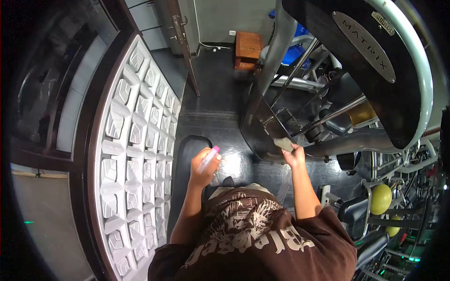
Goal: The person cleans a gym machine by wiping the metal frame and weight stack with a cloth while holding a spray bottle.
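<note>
My left hand (197, 165) is wrapped round a spray bottle (206, 160) with a pink tip and a whitish upper part. Part of its clear body shows below the fingers. Over on the right, my right hand (295, 158) pinches a folded greyish-beige cloth (282, 144) between thumb and fingers. The cloth overlaps the dark lower panel (265, 124) of a Matrix weight machine in this view.
The machine's grey frame and black top shroud (361, 42) rise at the right. A white moulded wall panel (136, 164) runs along my left. Ahead are a wooden box stool (248, 44) and an open door (180, 42). Yellow balls (380, 199) sit on racks at right.
</note>
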Demonstrator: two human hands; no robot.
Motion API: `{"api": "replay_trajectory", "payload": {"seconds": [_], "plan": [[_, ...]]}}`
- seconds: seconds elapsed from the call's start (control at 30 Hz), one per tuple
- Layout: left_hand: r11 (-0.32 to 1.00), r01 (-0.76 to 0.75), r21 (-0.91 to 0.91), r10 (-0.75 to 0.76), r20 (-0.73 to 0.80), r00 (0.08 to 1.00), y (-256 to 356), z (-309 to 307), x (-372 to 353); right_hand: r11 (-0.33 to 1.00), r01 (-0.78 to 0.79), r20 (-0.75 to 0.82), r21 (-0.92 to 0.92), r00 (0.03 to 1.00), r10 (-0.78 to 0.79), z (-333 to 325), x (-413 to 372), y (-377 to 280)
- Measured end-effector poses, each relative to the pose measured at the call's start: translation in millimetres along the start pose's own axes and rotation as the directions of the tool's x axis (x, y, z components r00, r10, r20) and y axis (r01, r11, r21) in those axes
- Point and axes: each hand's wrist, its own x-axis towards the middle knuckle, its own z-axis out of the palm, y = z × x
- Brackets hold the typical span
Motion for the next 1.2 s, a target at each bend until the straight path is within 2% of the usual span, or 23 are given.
{"api": "replay_trajectory", "payload": {"seconds": [0.03, 0.1, 0.23, 0.27, 0.4, 0.5, 0.53, 0.63, 0.77, 0.8, 0.9, 0.97, 1.03, 1.1, 1.17, 1.2], "plan": [[1.0, 0.011, 0.001, -0.011, 0.0, 1.0, 1, 2, 4, 1.0, -0.021, 0.109, 0.021, 0.994, 0.019, 21, -20, -3], [1.0, -0.006, -0.008, 0.006, 0.013, 1.0, -1, 6, 10, 0.999, 0.037, 0.191, -0.001, 0.981, -0.036, 66, -71, -8], [1.0, -0.001, -0.004, 0.001, 0.053, 0.999, -2, 15, 22, 0.951, 0.269, 0.37, -0.152, 0.908, -0.198, 37, -103, -24], [1.0, 0.008, 0.0, -0.008, 0.064, 0.998, -2, 17, 24, 0.965, 0.235, 0.355, -0.112, 0.917, -0.183, 35, -121, -23], [1.0, 0.005, 0.001, -0.005, 0.074, 0.997, -15, 20, 31, 0.987, 0.053, 0.093, -0.15, 0.995, -0.04, -47, -122, -20], [1.0, -0.001, -0.013, 0.002, 0.074, 0.997, -21, 22, 37, 0.954, -0.093, -0.157, -0.287, 0.986, 0.048, -98, -82, -9], [1.0, -0.006, -0.031, 0.008, 0.07, 0.998, -22, 23, 39, 0.971, -0.104, -0.268, -0.215, 0.962, 0.044, -103, -64, -3], [0.998, 0.026, -0.057, -0.024, 0.045, 0.999, -20, 23, 47, 0.983, -0.121, -0.259, -0.138, 0.962, 0.082, -139, 13, 2], [0.992, 0.125, -0.004, -0.125, -0.039, 0.991, 0, 22, 60, 0.987, -0.038, -0.409, -0.155, 0.912, -0.029, -96, 46, 13], [0.994, 0.102, -0.023, -0.104, -0.066, 0.992, 1, 25, 62, 0.979, 0.03, -0.433, -0.202, 0.894, -0.117, -62, 21, 19], [0.996, 0.056, -0.07, -0.065, -0.129, 0.989, 3, 29, 71, 0.967, -0.056, -0.295, -0.248, 0.955, -0.02, -62, 20, 4], [0.994, 0.073, -0.085, -0.083, -0.122, 0.989, 8, 31, 76, 0.974, -0.095, -0.308, -0.206, 0.951, 0.028, -56, 18, 3], [0.998, 0.065, -0.014, -0.066, -0.079, 0.995, 3, 33, 87, 0.979, -0.119, -0.314, -0.163, 0.947, 0.063, -27, 6, 0], [0.997, 0.079, 0.009, -0.078, -0.037, 0.996, 3, 37, 102, 0.991, -0.099, -0.115, -0.091, 0.989, 0.089, 16, -11, 7], [0.992, 0.127, -0.008, -0.126, 0.008, 0.992, 7, 44, 119, 0.993, -0.111, 0.054, -0.041, 0.992, 0.113, 61, -26, 13], [0.989, 0.147, 0.001, -0.147, 0.029, 0.989, 6, 46, 127, 0.992, -0.111, 0.04, -0.065, 0.993, 0.113, 72, -35, 14]]}}
